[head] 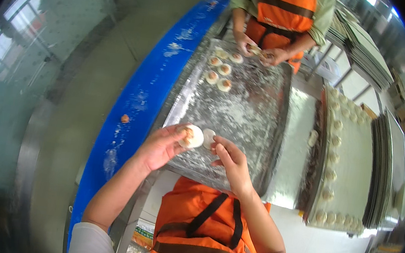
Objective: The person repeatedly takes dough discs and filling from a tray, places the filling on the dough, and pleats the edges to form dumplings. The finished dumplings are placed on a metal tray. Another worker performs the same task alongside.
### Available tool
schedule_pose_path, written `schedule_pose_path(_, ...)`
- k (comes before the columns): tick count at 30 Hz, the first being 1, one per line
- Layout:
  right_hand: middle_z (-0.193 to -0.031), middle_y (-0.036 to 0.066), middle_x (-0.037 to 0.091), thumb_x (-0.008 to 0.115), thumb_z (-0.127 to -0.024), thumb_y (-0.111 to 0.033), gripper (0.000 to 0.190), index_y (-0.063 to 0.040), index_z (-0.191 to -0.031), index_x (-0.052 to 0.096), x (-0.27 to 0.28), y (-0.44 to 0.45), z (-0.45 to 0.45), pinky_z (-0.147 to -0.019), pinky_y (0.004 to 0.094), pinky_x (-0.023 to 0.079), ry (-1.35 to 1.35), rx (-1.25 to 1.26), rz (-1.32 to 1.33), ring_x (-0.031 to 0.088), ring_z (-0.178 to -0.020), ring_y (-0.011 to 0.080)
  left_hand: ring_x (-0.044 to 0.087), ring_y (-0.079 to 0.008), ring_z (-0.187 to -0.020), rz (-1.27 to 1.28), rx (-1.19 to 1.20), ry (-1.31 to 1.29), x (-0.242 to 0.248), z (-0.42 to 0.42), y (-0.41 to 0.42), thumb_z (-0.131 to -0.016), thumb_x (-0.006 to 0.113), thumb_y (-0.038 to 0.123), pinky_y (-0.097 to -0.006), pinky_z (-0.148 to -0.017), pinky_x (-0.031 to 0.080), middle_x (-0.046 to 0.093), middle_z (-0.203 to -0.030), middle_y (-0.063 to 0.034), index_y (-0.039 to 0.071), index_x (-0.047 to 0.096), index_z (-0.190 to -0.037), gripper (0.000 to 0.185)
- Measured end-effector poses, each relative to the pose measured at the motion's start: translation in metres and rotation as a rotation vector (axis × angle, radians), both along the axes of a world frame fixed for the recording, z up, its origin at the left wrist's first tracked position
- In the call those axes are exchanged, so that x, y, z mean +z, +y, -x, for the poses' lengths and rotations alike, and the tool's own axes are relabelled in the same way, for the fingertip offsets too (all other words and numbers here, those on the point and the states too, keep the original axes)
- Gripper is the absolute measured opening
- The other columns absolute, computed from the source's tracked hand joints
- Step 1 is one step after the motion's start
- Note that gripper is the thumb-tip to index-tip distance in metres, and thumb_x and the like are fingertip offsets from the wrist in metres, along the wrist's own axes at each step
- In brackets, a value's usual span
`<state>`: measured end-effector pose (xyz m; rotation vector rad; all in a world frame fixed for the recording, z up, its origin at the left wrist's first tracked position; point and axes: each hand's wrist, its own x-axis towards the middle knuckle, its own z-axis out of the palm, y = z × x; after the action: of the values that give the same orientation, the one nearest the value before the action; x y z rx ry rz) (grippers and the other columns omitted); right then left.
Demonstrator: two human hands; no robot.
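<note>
My left hand (164, 142) holds a round white dough wrapper (196, 137) with a lump of orange-brown filling (187, 135) on it. Just right of that, a second dough disc (208, 137) shows, apparently lying on the floured metal tray (242, 112). My right hand (230, 160) is over the tray beside this disc, its fingers bent and apart with nothing visible in them. The fingertips overlap the disc's edge in view; whether they touch it is unclear. Toward the tray's far left corner lie several wrappers topped with filling (225, 69).
Across the tray, a co-worker's hands (260, 53) hold filling and dough. A blue strip (147, 85) dusted with flour runs along the left, bearing a crumb of filling (125, 118). At right, a board (351, 163) carries dough balls along its edges, beside stacked trays (381, 171).
</note>
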<state>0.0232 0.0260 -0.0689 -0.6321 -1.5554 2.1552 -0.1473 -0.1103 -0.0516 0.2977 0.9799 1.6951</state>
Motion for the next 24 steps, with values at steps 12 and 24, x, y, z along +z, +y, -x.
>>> schedule_pose_path(12, -0.077, 0.009, 0.063, 0.069, -0.079, -0.004, 0.019, -0.003, -0.098, 0.067, -0.011, 0.0, -0.093, -0.056, 0.0254, 0.049, -0.132, -0.237, -1.059, 0.061, -0.066, 0.0175, 0.062, -0.0136, -0.094, 0.138, -0.03, 0.088, -0.042, -0.113, 0.034, -0.087, 0.063, 0.004, -0.0251, -0.084, 0.05, 0.064, -0.107, -0.0102, -0.002, 0.056, -0.118, 0.032)
schedule_pose_path(24, -0.086, 0.003, 0.067, 0.069, -0.086, -0.013, 0.016, 0.001, -0.093, 0.068, -0.01, 0.014, -0.09, -0.059, 0.0222, 0.05, -0.184, -0.052, -0.238, 0.059, -0.072, 0.0072, 0.059, -0.017, -0.102, 0.138, -0.057, -0.329, -0.042, -0.126, 0.029, -0.088, 0.063, 0.01, -0.0345, -0.093, 0.048, 0.062, -0.105, -0.0069, 0.001, 0.057, -0.115, 0.029)
